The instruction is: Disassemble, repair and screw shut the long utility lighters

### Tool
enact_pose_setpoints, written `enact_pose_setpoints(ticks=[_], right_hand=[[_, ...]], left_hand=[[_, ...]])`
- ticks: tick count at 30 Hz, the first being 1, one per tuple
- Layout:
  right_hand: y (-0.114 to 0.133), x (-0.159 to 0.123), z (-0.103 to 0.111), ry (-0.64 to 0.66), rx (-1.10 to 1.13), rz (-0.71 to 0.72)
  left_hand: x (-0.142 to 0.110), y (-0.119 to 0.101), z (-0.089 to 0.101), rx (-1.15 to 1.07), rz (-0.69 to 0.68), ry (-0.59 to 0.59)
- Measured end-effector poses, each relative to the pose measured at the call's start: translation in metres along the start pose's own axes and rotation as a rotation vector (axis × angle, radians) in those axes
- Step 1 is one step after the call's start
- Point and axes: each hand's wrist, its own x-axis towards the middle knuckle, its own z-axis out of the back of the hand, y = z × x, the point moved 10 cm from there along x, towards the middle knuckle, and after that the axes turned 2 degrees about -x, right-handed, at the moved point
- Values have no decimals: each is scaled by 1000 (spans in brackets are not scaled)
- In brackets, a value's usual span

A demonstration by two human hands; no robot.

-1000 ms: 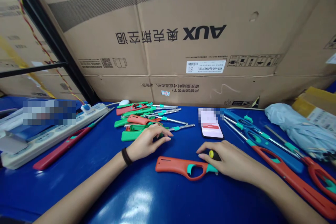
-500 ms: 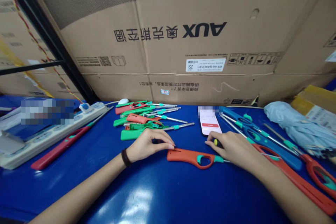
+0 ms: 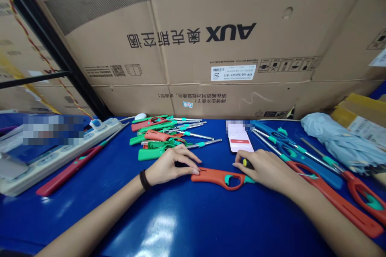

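Observation:
An orange-red utility lighter handle [image 3: 218,178] with teal trim lies across the blue table [image 3: 177,225] between my hands. The fingertips of my left hand [image 3: 170,167] press on its near end. My right hand [image 3: 262,168] grips a small black screwdriver [image 3: 247,164] with a yellow end, and its fingers hide the blade. That hand sits just above the lighter's teal-trimmed end. A black band [image 3: 145,180] circles my left wrist.
A pile of green and red lighters [image 3: 157,140] lies ahead, with a phone [image 3: 239,140] beside it. Blue and orange lighters [image 3: 319,180] lie to the right, near a folded pale blue umbrella [image 3: 334,144]. A white power strip [image 3: 60,156] is at left, with a cardboard carton [image 3: 193,48] behind.
Since a second ago, the orange lighter has slid right and away from me. My left hand has moved right onto its end, and my right hand has moved farther forward, with the screwdriver still in it.

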Motion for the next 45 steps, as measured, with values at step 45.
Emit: enact_pose_setpoints(ticks=[45], right_hand=[[11, -4, 21, -226, 220, 117]], left_hand=[[-18, -40, -16, 512, -337, 113]])
